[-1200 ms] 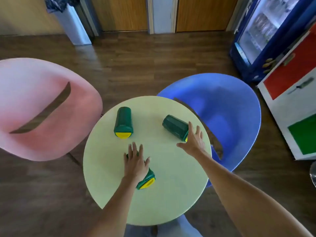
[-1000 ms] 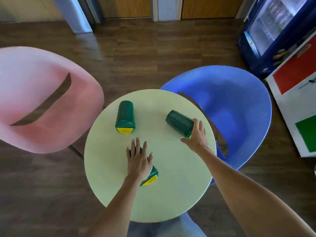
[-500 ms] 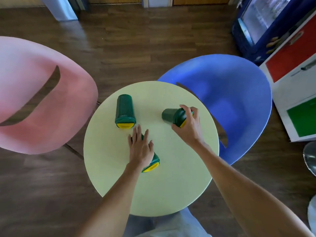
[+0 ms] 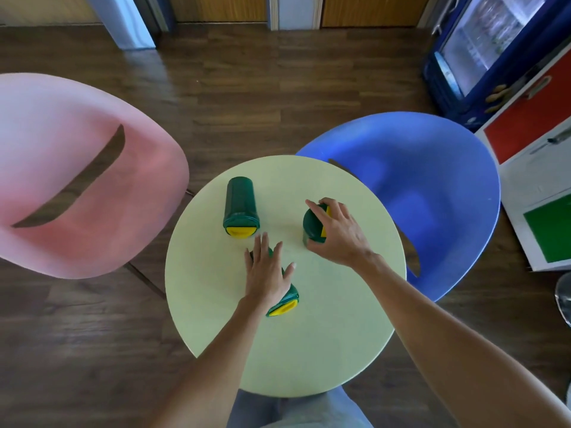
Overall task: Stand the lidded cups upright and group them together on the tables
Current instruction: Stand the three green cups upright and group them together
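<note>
**Q:** Three cups on one table? Which way is each one lying?

**Me:** Yep, all three on the round pale green table (image 4: 324,335), pink chair (image 4: 77,180) off to my left, blue chair (image 4: 417,180) behind it on the right. Far cup (image 4: 240,200) lies flat on its side, long axis running away from me, yellow lid end toward me, dark green base toward the far rim. Nobody's touching that one. Near cup (image 4: 285,302) is also on its side, angled a bit, yellow lid pointing at me and slightly right. Most of its body is hidden under my hand. Right cup (image 4: 312,225) is near the right side of the table, well apart from the far one, and stands roughly upright, lid on top, maybe a little tilted; can't tell for sure.

**Q:** And your arms?

**Me:** Both reach forward over the near rim. Left forearm comes up the middle, right one comes in diagonally from the lower right corner.

**Q:** Hands?

**Me:** Left hand (image 4: 267,274) is flat, palm down, fingers spread and straight, resting on top of the near cup, not curled around it. Right hand (image 4: 340,236) is wrapped over the lid end of the right cup, fingers over the top, thumb low on its near side, gripping it.
</note>
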`<move>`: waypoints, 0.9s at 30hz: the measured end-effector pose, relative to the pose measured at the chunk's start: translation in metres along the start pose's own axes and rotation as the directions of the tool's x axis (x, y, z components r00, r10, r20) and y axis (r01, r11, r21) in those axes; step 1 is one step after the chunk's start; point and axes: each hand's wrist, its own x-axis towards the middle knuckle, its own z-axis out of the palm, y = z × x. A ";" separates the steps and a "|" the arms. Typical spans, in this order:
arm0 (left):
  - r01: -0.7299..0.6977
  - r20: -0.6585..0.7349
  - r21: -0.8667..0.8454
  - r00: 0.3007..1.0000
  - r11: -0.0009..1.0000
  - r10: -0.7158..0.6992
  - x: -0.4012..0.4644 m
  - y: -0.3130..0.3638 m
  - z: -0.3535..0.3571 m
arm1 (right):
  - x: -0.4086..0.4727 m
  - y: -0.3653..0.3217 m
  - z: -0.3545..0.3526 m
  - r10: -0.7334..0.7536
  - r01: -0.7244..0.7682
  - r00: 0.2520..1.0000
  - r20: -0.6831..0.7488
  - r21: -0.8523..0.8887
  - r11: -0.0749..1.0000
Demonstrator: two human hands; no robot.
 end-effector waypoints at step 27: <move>0.245 0.183 -0.261 0.962 0.934 -0.201 -0.025 0.043 -0.057 | 0.002 0.004 0.002 0.000 0.018 0.992 -0.129 0.134 0.991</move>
